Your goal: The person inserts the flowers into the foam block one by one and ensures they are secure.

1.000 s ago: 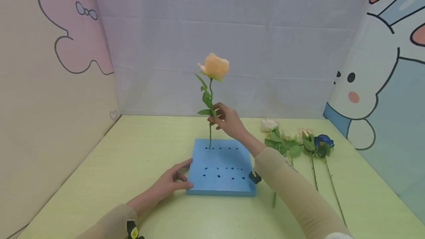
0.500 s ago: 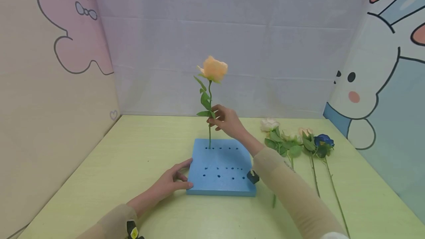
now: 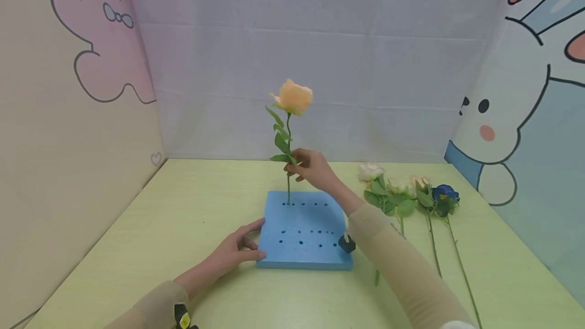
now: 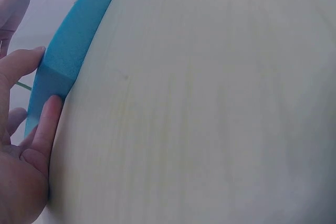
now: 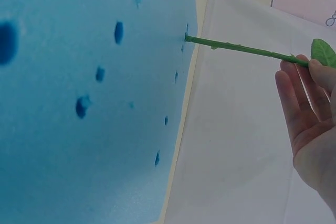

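A peach rose (image 3: pixel 293 97) on a green stem stands nearly upright over the back row of holes in a blue foam board (image 3: pixel 292 217). My right hand (image 3: pixel 315 169) pinches its stem between thumb and fingertips, just below the lower leaves. In the right wrist view, the stem's lower end (image 5: pixel 191 39) is at a hole near the board's far edge. My left hand (image 3: pixel 235 248) rests beside the board, its fingers and thumb touching the left side and front left corner. The left wrist view shows the fingertips against the blue side wall (image 4: pixel 68 40).
Several more roses lie on the table to the right, among them a white rose (image 3: pixel 370 171) and a blue rose (image 3: pixel 445 193), stems toward me. My right sleeve (image 3: pixel 393 258) covers part of them. A pale curtain (image 3: pixel 219 90) hangs behind the table.
The rose and my right hand have sunk slightly, with a small shift to the left. My left hand and the board have stayed in place.
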### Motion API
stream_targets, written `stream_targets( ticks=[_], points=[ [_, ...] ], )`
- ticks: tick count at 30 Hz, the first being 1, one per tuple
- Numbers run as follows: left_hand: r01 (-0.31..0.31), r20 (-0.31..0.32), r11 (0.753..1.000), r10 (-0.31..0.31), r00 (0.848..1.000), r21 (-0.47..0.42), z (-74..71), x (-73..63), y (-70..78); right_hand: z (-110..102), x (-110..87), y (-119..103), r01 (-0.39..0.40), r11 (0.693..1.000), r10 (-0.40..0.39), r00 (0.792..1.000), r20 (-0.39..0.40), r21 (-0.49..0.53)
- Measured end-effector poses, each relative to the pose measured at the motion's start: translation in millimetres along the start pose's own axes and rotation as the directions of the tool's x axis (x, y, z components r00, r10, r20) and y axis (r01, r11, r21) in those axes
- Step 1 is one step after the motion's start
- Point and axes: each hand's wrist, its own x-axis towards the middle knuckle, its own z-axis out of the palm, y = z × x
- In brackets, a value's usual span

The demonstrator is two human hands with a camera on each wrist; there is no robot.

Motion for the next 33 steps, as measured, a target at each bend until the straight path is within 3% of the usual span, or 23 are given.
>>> stream_targets(
  ticks=[33],
  points=[
    [0.013, -0.015, 1.0, -0.013, 1.0, -0.004, 0.4, 0.0, 1.0, 9.6, -2.7, 9.9, -0.036, 0.999, 0.036, 0.998, 0.061, -0.001]
  ],
)
